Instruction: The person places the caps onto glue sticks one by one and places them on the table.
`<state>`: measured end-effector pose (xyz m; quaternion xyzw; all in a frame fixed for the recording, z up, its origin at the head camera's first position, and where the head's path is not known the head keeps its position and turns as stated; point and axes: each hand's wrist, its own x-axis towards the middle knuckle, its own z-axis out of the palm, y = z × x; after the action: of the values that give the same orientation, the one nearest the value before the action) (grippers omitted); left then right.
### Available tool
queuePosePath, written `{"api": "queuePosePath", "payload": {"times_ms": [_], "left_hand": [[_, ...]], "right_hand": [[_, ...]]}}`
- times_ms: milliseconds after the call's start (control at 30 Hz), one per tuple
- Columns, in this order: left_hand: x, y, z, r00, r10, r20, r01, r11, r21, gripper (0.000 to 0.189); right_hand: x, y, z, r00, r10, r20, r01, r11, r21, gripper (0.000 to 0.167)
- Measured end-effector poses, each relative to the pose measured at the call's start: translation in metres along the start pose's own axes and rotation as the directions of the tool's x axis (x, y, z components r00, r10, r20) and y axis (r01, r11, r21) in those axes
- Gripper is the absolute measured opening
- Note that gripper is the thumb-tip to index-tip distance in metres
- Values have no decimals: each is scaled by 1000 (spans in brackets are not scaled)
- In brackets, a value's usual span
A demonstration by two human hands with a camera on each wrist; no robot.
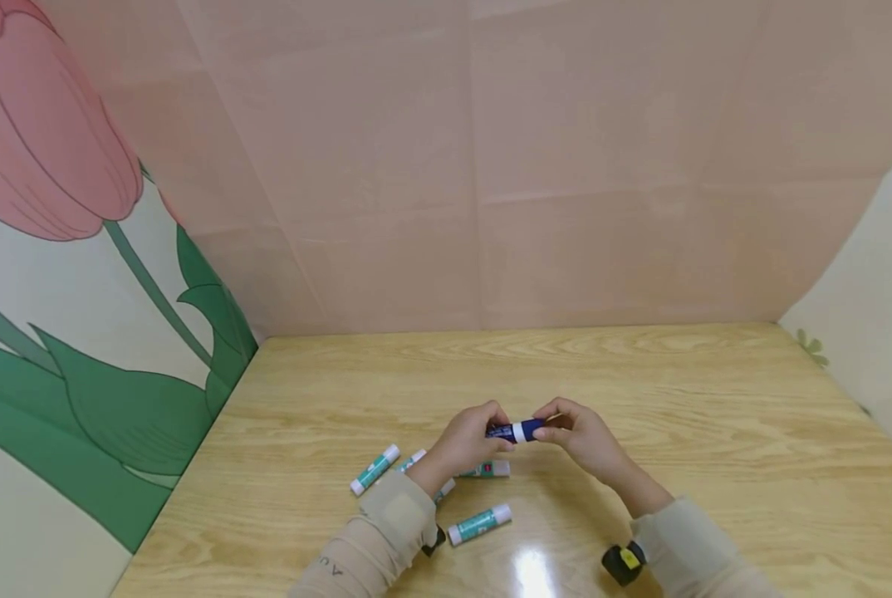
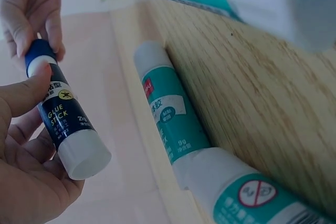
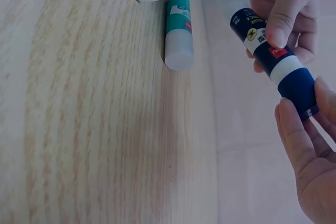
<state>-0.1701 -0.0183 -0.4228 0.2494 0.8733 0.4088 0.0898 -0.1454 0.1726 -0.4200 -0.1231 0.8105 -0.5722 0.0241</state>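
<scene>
Held up above the table is a dark blue glue stick (image 1: 519,432), a white band showing between its body and its blue cap (image 3: 298,92). My left hand (image 1: 467,444) grips the body, thumb along the label in the left wrist view. From the other end, my right hand (image 1: 590,444) pinches the cap between thumb and fingers. In the left wrist view the stick's white base (image 2: 84,156) points toward the camera. Below the hands lie several smaller teal glue sticks with whitish ends, one of them (image 1: 491,469) just under my left hand.
On the wooden table (image 1: 715,399), a teal glue stick (image 1: 374,470) lies at the left and another (image 1: 479,524) nearer the front. My left forearm partly covers others. A pink backdrop (image 1: 491,208) rises behind the table, with a tulip-printed sheet (image 1: 117,399) on the left.
</scene>
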Motion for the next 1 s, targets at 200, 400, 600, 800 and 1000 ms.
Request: {"api": "queuePosePath", "payload": {"times_ms": [200,400,600,800,1000], "left_hand": [[1,3,2,1000,2,5,-3,999,32,19],[1,4,4,1000,4,0,-4,999,53,19],[2,5,5,1000,5,-3,-5,998,58,19],[2,6,6,999,42,-22,-39,994,99,20],[1,8,6,999,41,-25,-37,991,125,20]], "right_hand": [[-2,-1,1,1000,0,-7,0,1000,-25,17],[-3,-1,1,1000,7,-7,-7,1000,-31,17],[-3,-1,0,1000,6,-12,-6,999,-41,16],[-4,0,1,1000,11,-7,-11,999,-39,16],[-4,1,2,1000,14,-6,-14,999,-40,17]]}}
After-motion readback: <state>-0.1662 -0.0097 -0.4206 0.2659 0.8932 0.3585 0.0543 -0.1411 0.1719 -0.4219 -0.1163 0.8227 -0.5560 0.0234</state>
